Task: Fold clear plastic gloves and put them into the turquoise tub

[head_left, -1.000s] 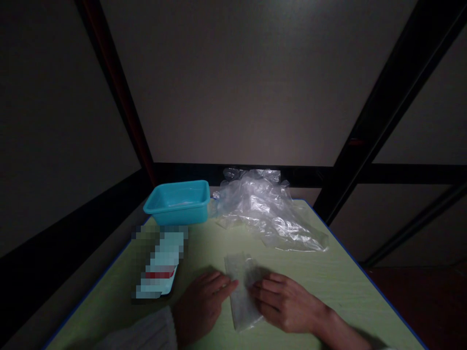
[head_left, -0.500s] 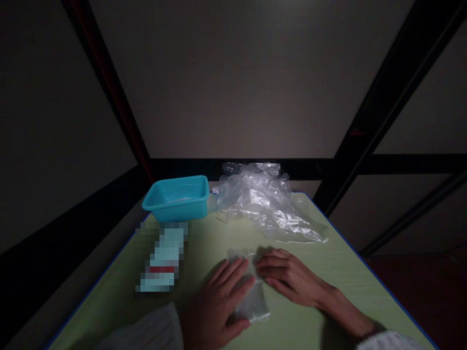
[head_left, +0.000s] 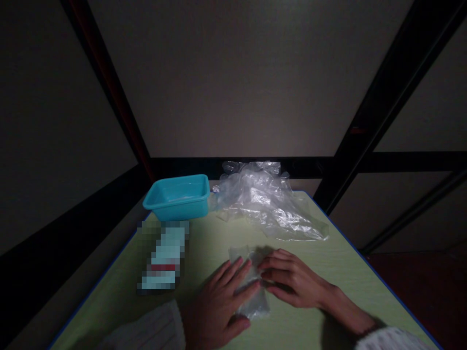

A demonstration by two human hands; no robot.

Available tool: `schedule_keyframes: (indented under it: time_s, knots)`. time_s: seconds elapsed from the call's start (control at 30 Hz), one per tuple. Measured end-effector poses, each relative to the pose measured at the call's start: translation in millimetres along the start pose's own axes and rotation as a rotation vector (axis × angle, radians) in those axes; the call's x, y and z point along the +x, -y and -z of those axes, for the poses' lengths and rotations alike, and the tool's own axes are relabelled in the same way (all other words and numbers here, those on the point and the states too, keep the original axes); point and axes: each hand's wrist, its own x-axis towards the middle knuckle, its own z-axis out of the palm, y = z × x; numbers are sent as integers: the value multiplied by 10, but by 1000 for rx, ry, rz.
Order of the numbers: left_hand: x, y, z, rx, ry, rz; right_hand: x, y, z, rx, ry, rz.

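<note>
A small clear plastic bag (head_left: 251,291) lies flat on the green table (head_left: 328,272), near its front edge. My left hand (head_left: 221,304) rests on the bag's left side, fingers stretched out and pressing down. From the right, my right hand (head_left: 292,278) touches the bag's upper part with its fingers extended, slightly curled. Much of the bag is hidden under both hands. White sleeves cover both wrists.
A turquoise plastic tub (head_left: 177,197) stands at the table's far left. A crumpled heap of clear plastic bags (head_left: 264,201) lies at the far middle. A blurred flat packet (head_left: 164,257) lies to the left of my hands. Dark frame bars surround the table.
Both hands have slid forward along the small bag, and the left hand has moved onto it. The bag looks shorter, its near end drawn in. The view shifted slightly.
</note>
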Motion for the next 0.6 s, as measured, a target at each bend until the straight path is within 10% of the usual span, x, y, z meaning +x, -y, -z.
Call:
schedule_keyframes:
  time_s: [0.3,0.6]
  knots:
    - [22,-32,-6,-41,53,59,-14,248,-34,-209,230,116]
    - [-119,106,-40,-87,-96,-16,1,280,-106,-319,137,181]
